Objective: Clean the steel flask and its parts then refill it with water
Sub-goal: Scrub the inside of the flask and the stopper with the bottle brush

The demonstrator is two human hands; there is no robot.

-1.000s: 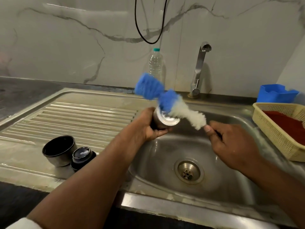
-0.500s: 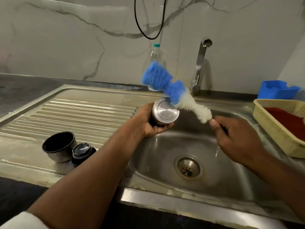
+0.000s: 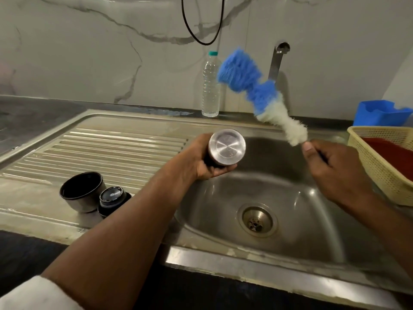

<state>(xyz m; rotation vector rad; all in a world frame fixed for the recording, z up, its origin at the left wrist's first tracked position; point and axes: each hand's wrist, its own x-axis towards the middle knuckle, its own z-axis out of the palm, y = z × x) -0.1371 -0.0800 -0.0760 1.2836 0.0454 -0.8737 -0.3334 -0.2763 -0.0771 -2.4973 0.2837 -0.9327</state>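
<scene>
Head view, nearest first: front rim of the steel sink, with the drain in the basin. On the ribbed draining board to the left, a dark steel cup stands mouth up; the flask's stopper stands just beside it on its right, touching or nearly so.

Over the basin, left hand grips the steel flask; fingers curl under the body, and the flat round base faces the camera. The mouth end is hidden.

Right hand pinches the thin handle of a bottle brush, thumb on top. The brush slants up and to the left, white bristles low, blue bristles at the tip, edges blurred. The brush is clear of the flask, above and to its right.

Farther back: a yellow mesh basket at the right with something red inside, a blue plastic container behind it. A tap rises behind the basin. A clear water bottle with a teal cap stands on the dark bench by the marble wall. A black cable loops down the wall.
</scene>
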